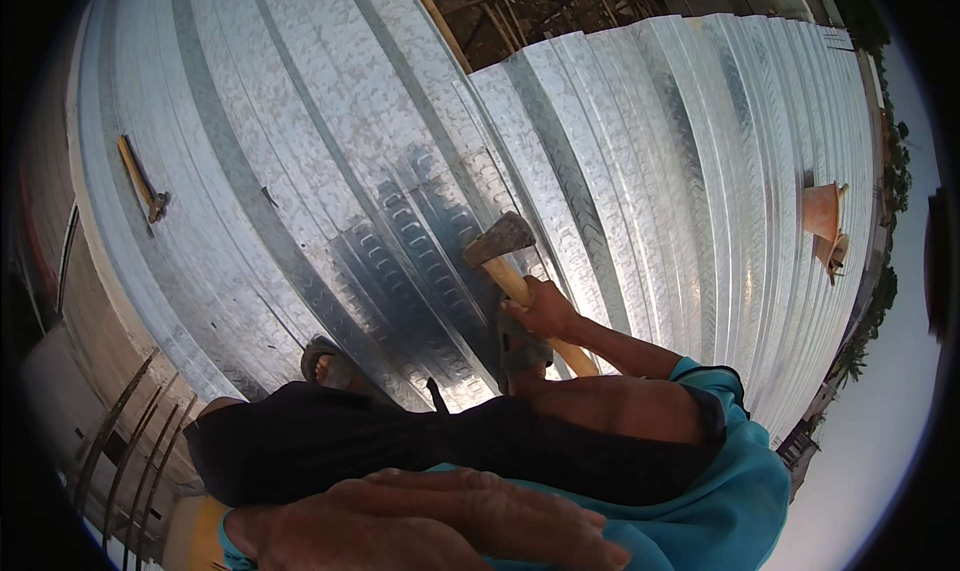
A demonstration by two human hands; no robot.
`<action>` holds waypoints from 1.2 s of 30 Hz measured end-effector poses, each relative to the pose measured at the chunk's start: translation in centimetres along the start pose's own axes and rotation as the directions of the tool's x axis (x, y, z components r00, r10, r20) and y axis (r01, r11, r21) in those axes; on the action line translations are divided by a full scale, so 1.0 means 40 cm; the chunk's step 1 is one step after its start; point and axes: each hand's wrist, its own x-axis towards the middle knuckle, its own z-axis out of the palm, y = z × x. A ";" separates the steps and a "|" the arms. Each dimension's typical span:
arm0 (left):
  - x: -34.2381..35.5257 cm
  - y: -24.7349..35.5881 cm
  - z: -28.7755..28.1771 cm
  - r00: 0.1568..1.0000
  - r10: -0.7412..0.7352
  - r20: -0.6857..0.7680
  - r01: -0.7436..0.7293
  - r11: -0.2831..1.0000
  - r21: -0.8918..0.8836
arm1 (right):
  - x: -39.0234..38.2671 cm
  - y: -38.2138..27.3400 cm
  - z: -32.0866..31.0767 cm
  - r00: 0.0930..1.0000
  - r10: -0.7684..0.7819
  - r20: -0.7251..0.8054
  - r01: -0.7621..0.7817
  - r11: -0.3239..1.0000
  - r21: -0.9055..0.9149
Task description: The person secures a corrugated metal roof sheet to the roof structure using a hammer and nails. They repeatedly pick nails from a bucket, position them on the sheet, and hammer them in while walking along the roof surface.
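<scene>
My right hand [541,309] is wrapped round the wooden handle of an axe [507,271]. Its dark, worn steel head points up and away from me, above the ribbed metal sheet [330,101]. Whether the blade touches the sheet I cannot tell. Low in the picture, close to the camera, my left hand [430,516] stretches across my body with its fingers extended, and no object shows in it. Its palm is hidden. My sandalled feet [335,366] rest on the metal, one of them partly behind the axe handle and right hand.
A hammer [142,179] with a wooden handle lies on the sheet at far left. An orange bucket [821,211] stands at far right. Steel bars [125,441] stick up beyond the left edge. At the top, the sheeting stops at an opening [540,6] with poles below.
</scene>
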 end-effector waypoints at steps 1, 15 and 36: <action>0.010 0.017 -0.009 0.996 -0.084 0.036 0.083 0.996 0.026 | -0.003 0.001 -0.003 1.000 0.021 0.019 -0.021 1.000 0.011; 0.005 0.026 -0.011 0.977 -0.168 0.131 0.161 0.985 0.064 | -0.003 0.006 -0.002 0.996 -0.075 -0.040 0.074 0.997 -0.026; 0.016 0.035 0.001 0.973 -0.193 0.130 0.181 0.978 0.101 | 0.007 0.016 0.004 0.996 -0.089 -0.012 0.089 0.996 0.010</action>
